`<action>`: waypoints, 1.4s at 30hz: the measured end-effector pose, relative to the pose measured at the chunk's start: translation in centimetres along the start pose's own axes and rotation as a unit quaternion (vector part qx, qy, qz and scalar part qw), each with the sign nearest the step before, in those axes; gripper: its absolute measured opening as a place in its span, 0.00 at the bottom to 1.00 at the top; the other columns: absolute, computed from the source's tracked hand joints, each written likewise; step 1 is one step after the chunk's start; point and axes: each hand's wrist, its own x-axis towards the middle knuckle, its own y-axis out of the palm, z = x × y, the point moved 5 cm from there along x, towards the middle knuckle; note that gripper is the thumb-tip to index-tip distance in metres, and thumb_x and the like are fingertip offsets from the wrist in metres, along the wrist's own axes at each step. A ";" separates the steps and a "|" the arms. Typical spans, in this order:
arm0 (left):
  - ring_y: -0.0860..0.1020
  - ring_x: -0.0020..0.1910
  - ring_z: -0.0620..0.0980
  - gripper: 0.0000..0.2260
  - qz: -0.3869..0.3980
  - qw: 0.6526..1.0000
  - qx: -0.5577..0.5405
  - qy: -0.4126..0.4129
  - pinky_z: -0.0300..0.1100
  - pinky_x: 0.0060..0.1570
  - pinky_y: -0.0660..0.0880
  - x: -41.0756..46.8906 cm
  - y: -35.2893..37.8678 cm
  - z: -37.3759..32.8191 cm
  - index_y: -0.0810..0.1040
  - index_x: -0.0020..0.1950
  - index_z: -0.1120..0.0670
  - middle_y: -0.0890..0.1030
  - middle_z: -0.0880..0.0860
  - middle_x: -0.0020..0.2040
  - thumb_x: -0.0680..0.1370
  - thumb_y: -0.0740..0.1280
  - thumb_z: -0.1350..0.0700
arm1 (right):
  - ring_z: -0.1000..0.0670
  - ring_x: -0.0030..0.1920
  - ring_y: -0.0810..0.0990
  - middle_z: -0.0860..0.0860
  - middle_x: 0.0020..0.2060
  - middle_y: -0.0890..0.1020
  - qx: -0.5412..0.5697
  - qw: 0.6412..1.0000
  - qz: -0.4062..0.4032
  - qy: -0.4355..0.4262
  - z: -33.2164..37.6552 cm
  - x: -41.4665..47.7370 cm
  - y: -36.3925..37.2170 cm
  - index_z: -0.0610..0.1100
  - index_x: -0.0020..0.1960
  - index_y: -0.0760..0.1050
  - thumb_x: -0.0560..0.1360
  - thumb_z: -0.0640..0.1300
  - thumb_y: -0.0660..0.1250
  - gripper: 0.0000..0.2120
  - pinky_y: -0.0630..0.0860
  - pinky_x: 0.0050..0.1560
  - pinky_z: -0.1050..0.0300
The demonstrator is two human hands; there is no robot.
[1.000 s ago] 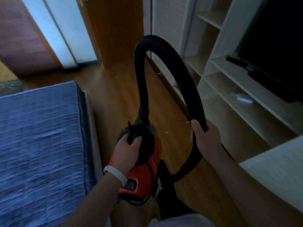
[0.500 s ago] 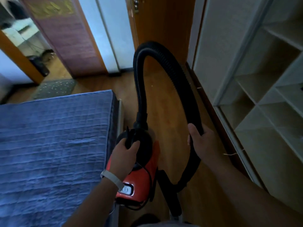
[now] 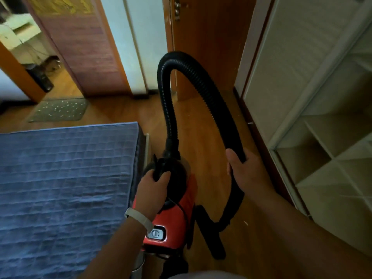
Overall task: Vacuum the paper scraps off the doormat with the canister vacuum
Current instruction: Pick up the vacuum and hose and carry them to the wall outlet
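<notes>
I carry a red and black canister vacuum (image 3: 177, 214) above the wooden floor. My left hand (image 3: 154, 190) grips its black top handle. My right hand (image 3: 244, 174) grips the ribbed black hose (image 3: 193, 73), which arches up from the canister and loops down to a black nozzle (image 3: 211, 236) hanging beside the vacuum. A grey doormat (image 3: 58, 110) dotted with small white paper scraps lies on the floor at the far left, by an open doorway.
A bed with a blue quilted cover (image 3: 64, 194) fills the left side. White shelving (image 3: 322, 137) lines the right wall. A wooden door (image 3: 207, 41) stands ahead, with a strip of wooden floor (image 3: 201, 125) between bed and shelves. A few scraps lie on the floor.
My view has swung left and up: the doormat and doorway have come into sight and the TV shelf has left the frame. Both hands keep the same grips.
</notes>
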 end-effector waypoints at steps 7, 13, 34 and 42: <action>0.81 0.40 0.45 0.05 0.046 0.998 -0.044 0.020 0.37 0.33 0.72 12.3 -1.5 -3.0 0.77 0.42 0.48 0.82 0.48 0.40 0.78 0.68 0.54 | 0.51 0.27 0.76 0.48 0.28 0.77 -0.032 0.999 -0.032 -0.016 2.8 10.4 5.1 0.41 0.36 0.73 0.70 0.66 0.62 0.27 0.75 0.30 0.61; 0.77 0.35 0.41 0.07 0.029 0.998 -0.013 0.056 0.29 0.27 0.67 20.5 -3.1 -6.3 0.76 0.40 0.51 0.79 0.47 0.36 0.78 0.68 0.55 | 0.51 0.28 0.77 0.51 0.27 0.77 -0.028 0.998 -0.051 -0.028 3.5 16.8 7.8 0.44 0.36 0.73 0.77 0.58 0.65 0.19 0.75 0.33 0.57; 0.82 0.40 0.57 0.10 -0.046 0.998 0.038 0.002 0.54 0.40 0.77 47.2 7.8 -17.4 0.80 0.46 0.57 0.83 0.57 0.39 0.76 0.68 0.49 | 0.48 0.26 0.77 0.52 0.25 0.77 0.012 0.999 0.037 -0.027 -0.6 51.2 9.7 0.49 0.33 0.72 0.71 0.73 0.61 0.28 0.75 0.31 0.52; 0.83 0.42 0.57 0.10 -0.067 0.997 -0.020 -0.022 0.62 0.46 0.79 55.7 9.1 -21.3 0.80 0.46 0.56 0.85 0.57 0.41 0.76 0.69 0.49 | 0.51 0.25 0.74 0.51 0.26 0.75 -0.022 0.997 0.043 -0.064 0.0 60.8 12.1 0.55 0.33 0.72 0.70 0.72 0.62 0.22 0.70 0.26 0.56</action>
